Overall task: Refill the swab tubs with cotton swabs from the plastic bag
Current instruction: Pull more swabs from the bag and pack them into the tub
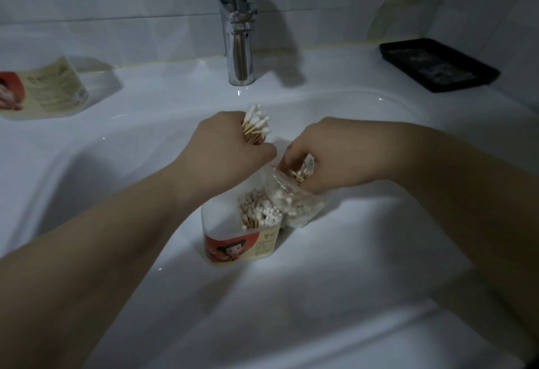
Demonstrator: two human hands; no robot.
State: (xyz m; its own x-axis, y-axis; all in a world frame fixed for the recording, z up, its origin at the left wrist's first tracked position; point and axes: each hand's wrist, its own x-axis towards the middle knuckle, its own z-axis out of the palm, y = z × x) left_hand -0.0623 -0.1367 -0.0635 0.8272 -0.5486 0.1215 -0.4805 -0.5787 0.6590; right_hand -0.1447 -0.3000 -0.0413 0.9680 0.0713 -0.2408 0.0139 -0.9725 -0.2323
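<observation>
**Swab tub**, translucent white plastic with a red-and-cream label (233, 240): lower centre of frame, upright in the white ceramic sink basin (350, 281). Part-filled with wooden-stemmed cotton swabs (259, 208) on its right side.

**Clear crinkled plastic bag** (294, 205): touched the tub's right edge.

**Left hand** (224, 147): gripped a bundle of swabs (256, 123) above the tub.

**Right hand** (318, 158): fingers curled inside the bag mouth round bagged swabs (300, 173).

**Step, as judged:** mid-refill. Next, the bundle needed lowering upright into the tub's vacant left side.

**Second matching tub** (58, 91): upper left on the ledge, apparently on its side.

**Chrome tap** (237, 33): top centre.

**Black rectangular tray** (437, 68): upper right.

**White wall tiles** (116, 4): behind.
</observation>
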